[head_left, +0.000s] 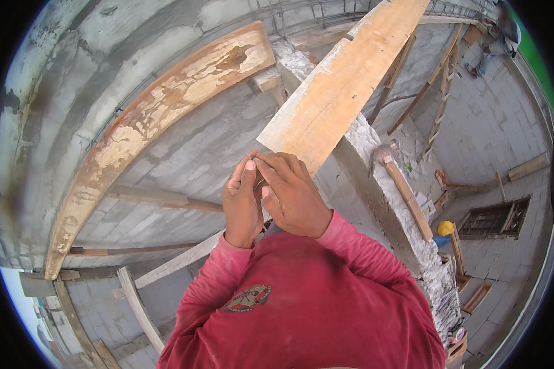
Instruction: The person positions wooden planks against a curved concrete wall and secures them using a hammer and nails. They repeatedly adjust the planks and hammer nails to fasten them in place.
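My two hands meet in front of my red shirt (332,295), just short of the near end of a pale wooden board (351,86). The thumb and fingertips of my left hand (240,200) are pinched together. Whatever lies between them is too small to make out. My right hand (292,194) is cupped against the left with its fingers bent inward, and its palm is hidden. To the right, a hammer (406,194) with a wooden handle lies on top of a rough wall (385,221).
A long, worn plank (148,117) runs along the block wall at left, with wooden braces (178,261) below it. A person (501,43) is far off at upper right. Down to the right are a yellow rounded object (445,228) and a dark grate (492,218).
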